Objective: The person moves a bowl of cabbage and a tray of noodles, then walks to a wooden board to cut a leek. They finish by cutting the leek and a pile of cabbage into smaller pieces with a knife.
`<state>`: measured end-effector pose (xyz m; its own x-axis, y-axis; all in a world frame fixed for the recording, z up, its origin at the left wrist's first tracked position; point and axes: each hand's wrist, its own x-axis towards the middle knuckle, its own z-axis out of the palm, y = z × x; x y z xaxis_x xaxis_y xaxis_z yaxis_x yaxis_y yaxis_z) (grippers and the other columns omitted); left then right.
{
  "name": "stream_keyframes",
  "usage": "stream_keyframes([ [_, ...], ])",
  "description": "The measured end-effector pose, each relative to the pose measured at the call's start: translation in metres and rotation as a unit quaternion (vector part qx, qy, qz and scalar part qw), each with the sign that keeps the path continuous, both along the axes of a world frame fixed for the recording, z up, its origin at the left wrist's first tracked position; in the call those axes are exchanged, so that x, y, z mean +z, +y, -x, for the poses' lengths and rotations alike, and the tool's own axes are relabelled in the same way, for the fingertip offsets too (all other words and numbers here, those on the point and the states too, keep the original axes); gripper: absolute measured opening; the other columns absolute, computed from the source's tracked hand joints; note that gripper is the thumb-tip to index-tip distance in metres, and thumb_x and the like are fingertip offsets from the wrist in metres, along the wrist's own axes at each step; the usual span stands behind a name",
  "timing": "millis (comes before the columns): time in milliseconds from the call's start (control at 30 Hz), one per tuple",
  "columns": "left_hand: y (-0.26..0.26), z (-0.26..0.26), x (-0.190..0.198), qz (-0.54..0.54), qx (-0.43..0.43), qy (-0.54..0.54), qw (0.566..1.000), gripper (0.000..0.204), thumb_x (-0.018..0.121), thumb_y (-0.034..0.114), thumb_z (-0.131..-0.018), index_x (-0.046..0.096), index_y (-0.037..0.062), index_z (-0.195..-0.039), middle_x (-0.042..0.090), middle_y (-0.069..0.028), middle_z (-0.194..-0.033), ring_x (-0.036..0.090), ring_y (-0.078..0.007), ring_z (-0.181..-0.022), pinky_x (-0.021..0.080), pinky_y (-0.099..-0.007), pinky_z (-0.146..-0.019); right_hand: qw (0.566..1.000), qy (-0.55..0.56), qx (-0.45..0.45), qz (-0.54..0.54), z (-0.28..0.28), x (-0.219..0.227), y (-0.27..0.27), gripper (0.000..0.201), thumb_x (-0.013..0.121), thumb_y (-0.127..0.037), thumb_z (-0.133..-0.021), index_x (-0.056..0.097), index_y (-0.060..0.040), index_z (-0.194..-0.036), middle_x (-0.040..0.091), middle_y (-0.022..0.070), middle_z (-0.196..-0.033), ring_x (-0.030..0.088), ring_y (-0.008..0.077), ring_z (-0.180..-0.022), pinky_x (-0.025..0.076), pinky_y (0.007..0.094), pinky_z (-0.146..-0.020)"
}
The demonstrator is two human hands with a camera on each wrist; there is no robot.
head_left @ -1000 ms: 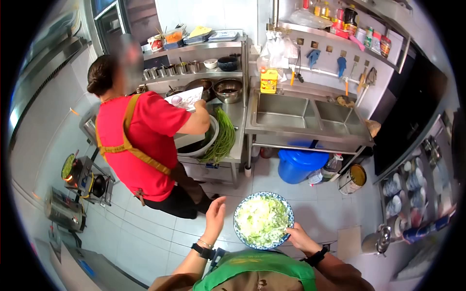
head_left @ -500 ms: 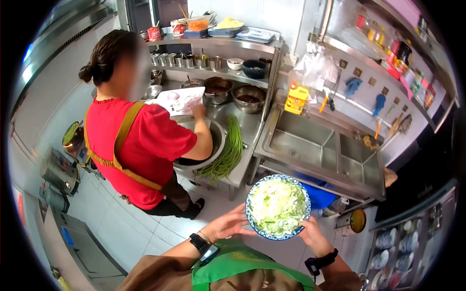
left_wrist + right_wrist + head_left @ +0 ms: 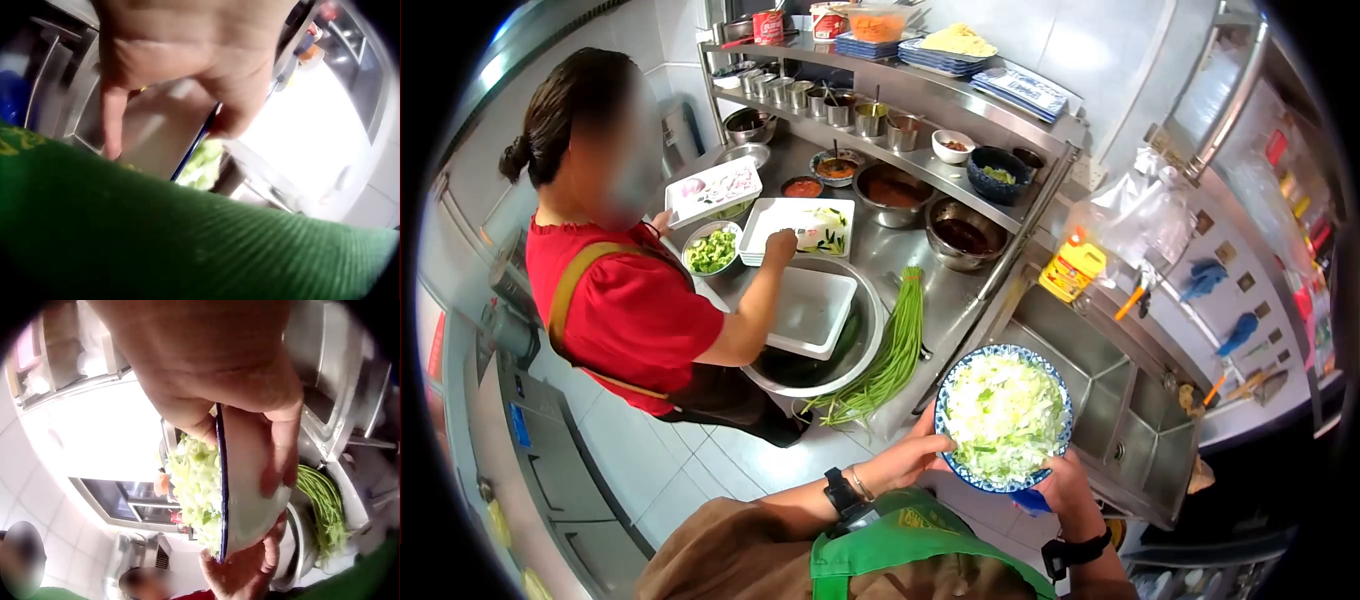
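Note:
A blue-and-white patterned bowl (image 3: 942,412) heaped with shredded cabbage (image 3: 1005,415) is held out in front of the green apron. My left hand (image 3: 903,461) grips its left side, thumb over the rim and fingers spread against the outside in the left wrist view. On the opposite side my right hand (image 3: 1066,484) holds it, the thumb at the rim and the fingers under the white underside (image 3: 247,500) in the right wrist view. The bowl is close to level, and its base is hidden in the head view.
A person in a red top (image 3: 615,310) stands at the steel counter to the left, handling white trays (image 3: 752,225). Beyond my bowl are a large basin (image 3: 872,325), long green beans (image 3: 900,345) and sauce bowls (image 3: 965,235). A double sink (image 3: 1100,385) stands to the right.
My left hand, free of the bowl at first, has come over and taken hold of its left side. The view has moved closer to the counter, and the bowl sits higher and further right in it.

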<state>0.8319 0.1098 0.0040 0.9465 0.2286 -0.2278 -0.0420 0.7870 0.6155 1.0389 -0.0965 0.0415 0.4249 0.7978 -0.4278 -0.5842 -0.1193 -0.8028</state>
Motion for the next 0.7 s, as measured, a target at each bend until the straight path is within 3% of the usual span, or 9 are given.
stream_keyframes([
  [133, 0.014, -0.039, -0.007, 0.02, 0.066, -0.012, 0.998, 0.089, 0.057, 0.003, -0.088, 0.013, 0.0183, -0.164, 0.04, -0.0107, -0.157, 0.049, -0.0255, -0.139, 0.057, -0.0433, -0.099, 0.996, 0.049, 0.072, -0.027, -0.056, 0.018, 0.038, 0.05, 0.047, -0.004, -0.096, 0.046, 0.0076, -0.144, 0.059, 0.0237, -0.138, 0.062, 0.0371, -0.124, 0.053, 0.055, -0.103],
  [233, 0.02, -0.058, -0.002, 0.041, 0.118, -0.032, 0.992, 0.083, 0.057, 0.004, -0.088, 0.021, 0.0161, -0.162, 0.045, -0.0114, -0.154, 0.053, -0.0256, -0.135, 0.057, -0.0439, -0.098, 0.988, 0.11, 0.1, -0.035, -0.081, 0.056, 0.068, 0.047, 0.048, -0.009, -0.099, 0.047, 0.006, -0.144, 0.061, 0.0211, -0.135, 0.063, 0.0359, -0.122, 0.053, 0.0552, -0.103],
  [267, 0.021, -0.066, 0.01, 0.045, 0.144, -0.018, 0.988, 0.077, 0.059, 0.008, -0.088, 0.028, 0.0129, -0.158, 0.048, -0.0118, -0.153, 0.054, -0.0265, -0.134, 0.053, -0.047, -0.102, 0.983, 0.057, 0.17, -0.024, -0.11, 0.055, 0.077, 0.047, 0.049, -0.012, -0.1, 0.047, 0.0043, -0.144, 0.063, 0.0186, -0.134, 0.064, 0.0335, -0.121, 0.053, 0.0551, -0.102],
  [367, 0.027, -0.085, -0.007, 0.034, 0.209, -0.031, 0.977, 0.072, 0.059, 0.011, -0.089, 0.033, 0.0111, -0.156, 0.048, -0.0114, -0.153, 0.053, -0.0279, -0.134, 0.05, -0.0498, -0.106, 0.964, 0.022, 0.265, -0.02, -0.174, 0.049, 0.1, 0.046, 0.049, -0.011, -0.101, 0.048, 0.003, -0.144, 0.062, 0.0182, -0.135, 0.064, 0.0308, -0.121, 0.054, 0.0531, -0.1],
  [400, 0.025, -0.09, 0.017, 0.013, 0.233, -0.019, 0.972, 0.073, 0.059, 0.013, -0.089, 0.033, 0.0107, -0.156, 0.048, -0.0123, -0.153, 0.053, -0.0292, -0.135, 0.046, -0.0521, -0.11, 0.96, -0.037, 0.276, -0.026, -0.188, 0.06, 0.109, 0.039, 0.051, -0.013, -0.102, 0.053, 0.0007, -0.138, 0.063, 0.0168, -0.132, 0.064, 0.0273, -0.119, 0.054, 0.0486, -0.099],
  [433, 0.026, -0.096, 0.022, 0.002, 0.248, -0.03, 0.968, 0.073, 0.058, 0.013, -0.088, 0.033, 0.0101, -0.157, 0.05, -0.013, -0.152, 0.051, -0.0306, -0.137, 0.044, -0.0538, -0.111, 0.96, -0.047, 0.275, -0.035, -0.203, 0.07, 0.119, 0.039, 0.051, -0.013, -0.102, 0.053, 0.0007, -0.138, 0.063, 0.0168, -0.132, 0.064, 0.0273, -0.119, 0.054, 0.0486, -0.099],
  [500, 0.026, -0.105, 0.03, 0.011, 0.297, -0.016, 0.955, 0.074, 0.058, 0.011, -0.086, 0.035, 0.0088, -0.156, 0.052, -0.0135, -0.15, 0.052, -0.032, -0.136, 0.043, -0.0552, -0.112, 0.956, -0.22, 0.187, -0.046, -0.237, 0.087, 0.144, 0.029, 0.055, -0.015, -0.102, 0.059, -0.0015, -0.128, 0.065, 0.0155, -0.129, 0.065, 0.0255, -0.115, 0.055, 0.0441, -0.098],
  [533, 0.027, -0.108, 0.032, 0.013, 0.313, -0.021, 0.949, 0.074, 0.057, 0.01, -0.085, 0.035, 0.0083, -0.156, 0.052, -0.0138, -0.15, 0.052, -0.0325, -0.136, 0.044, -0.0555, -0.111, 0.964, -0.183, 0.175, -0.085, -0.256, 0.096, 0.162, 0.022, 0.058, -0.015, -0.102, 0.062, -0.0032, -0.12, 0.066, 0.0148, -0.124, 0.066, 0.0241, -0.111, 0.056, 0.0413, -0.095],
  [700, 0.039, -0.119, 0.048, -0.009, 0.369, -0.022, 0.929, 0.073, 0.057, 0.011, -0.082, 0.039, 0.0056, -0.153, 0.052, -0.0155, -0.15, 0.053, -0.0355, -0.134, 0.045, -0.0584, -0.11, 0.945, -0.17, 0.204, -0.193, -0.285, 0.183, 0.281, 0.017, 0.06, -0.011, -0.101, 0.062, 0.0008, -0.113, 0.071, 0.0185, -0.11, 0.07, 0.0239, -0.099, 0.058, 0.0394, -0.091],
])
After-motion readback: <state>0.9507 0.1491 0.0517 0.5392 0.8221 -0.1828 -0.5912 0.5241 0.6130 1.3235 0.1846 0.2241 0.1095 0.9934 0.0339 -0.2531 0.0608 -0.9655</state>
